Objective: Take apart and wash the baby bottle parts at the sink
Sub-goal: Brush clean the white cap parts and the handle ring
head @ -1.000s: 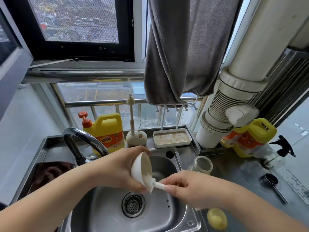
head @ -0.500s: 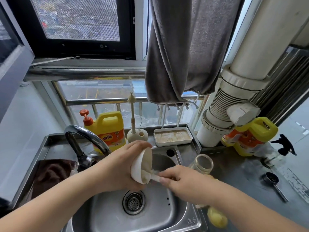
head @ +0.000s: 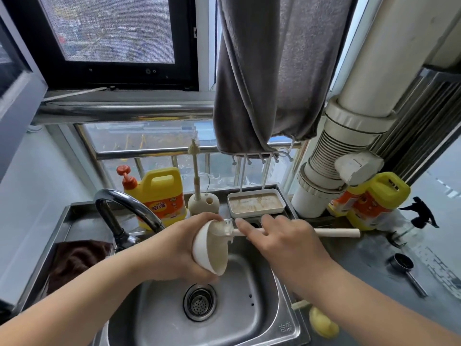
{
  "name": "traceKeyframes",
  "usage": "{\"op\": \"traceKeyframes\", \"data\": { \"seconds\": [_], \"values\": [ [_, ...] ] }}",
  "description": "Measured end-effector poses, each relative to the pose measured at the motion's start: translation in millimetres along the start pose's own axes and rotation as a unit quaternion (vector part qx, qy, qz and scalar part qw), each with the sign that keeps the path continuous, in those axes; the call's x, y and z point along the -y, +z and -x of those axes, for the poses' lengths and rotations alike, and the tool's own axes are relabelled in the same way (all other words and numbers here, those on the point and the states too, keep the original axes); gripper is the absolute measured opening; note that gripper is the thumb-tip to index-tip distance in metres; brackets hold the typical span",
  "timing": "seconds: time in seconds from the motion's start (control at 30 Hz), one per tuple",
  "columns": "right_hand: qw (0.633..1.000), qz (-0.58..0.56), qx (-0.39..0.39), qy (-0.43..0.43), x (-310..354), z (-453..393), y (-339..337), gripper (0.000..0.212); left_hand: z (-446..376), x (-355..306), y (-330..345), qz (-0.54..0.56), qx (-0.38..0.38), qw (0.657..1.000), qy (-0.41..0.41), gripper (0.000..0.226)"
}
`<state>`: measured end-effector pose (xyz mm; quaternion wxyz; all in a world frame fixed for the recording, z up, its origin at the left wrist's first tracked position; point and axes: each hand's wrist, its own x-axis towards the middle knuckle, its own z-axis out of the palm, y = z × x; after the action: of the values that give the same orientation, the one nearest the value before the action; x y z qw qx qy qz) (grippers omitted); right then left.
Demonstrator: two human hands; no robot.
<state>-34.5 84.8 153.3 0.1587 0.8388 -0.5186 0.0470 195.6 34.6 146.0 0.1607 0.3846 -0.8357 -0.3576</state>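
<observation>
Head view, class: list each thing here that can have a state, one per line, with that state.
White bowl-shaped bottle cap: held tilted over the steel sink by the left hand.
White long-handled brush: gripped by the right hand, bristles inside the cap.
Curved steel tap: no water visible.
Round drain strainer: seated.

A dark-framed window (head: 109,41) with a mesh screen looks out on daylight and buildings (blurred through the mesh). Below it a steel rail (head: 124,112) crosses above a lower pane with railing bars. A grey towel (head: 272,71) hangs in front of the glass. At right, a thick white pipe (head: 374,71) rises beside a ribbed wall. The left wall (head: 37,183) is pale and plain.
</observation>
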Motion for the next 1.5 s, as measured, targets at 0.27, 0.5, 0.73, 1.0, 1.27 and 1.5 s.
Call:
{"op": "traceKeyframes", "data": {
  "seconds": [0.27, 0.5, 0.73, 1.0, 1.27, 1.5],
  "values": [
    [0.859, -0.401, 0.283, 0.143, 14.1, -2.0, -11.9, 0.027, 0.0, 6.3, 8.7, -0.219, -0.077, 0.966, 0.115, 0.096],
    [0.507, -0.738, 0.389, 0.216, 8.6, -4.1, -30.1, 0.040, 3.9, 4.0, 11.9, -0.291, -0.172, 0.919, 0.202, 0.075],
    [0.504, -0.730, 0.398, 0.233, 7.6, 2.9, -26.2, 0.032, 19.7, -5.4, 4.9, -0.160, 0.003, 0.982, 0.096, 0.067],
    [0.603, -0.665, 0.399, 0.187, 10.1, 9.6, -32.9, 0.032, 5.9, -12.9, -17.9, -0.046, 0.103, 0.991, -0.079, 0.104],
    [0.954, -0.222, 0.198, 0.036, 20.0, 12.6, -39.4, 0.019, 11.6, -8.1, -0.3, 0.123, 0.106, 0.986, -0.038, 0.068],
    [0.993, -0.097, 0.054, 0.045, 22.6, 10.2, -22.6, 0.020, 13.9, -10.6, -12.1, 0.105, 0.054, 0.993, -0.003, 0.072]
  ]
}}
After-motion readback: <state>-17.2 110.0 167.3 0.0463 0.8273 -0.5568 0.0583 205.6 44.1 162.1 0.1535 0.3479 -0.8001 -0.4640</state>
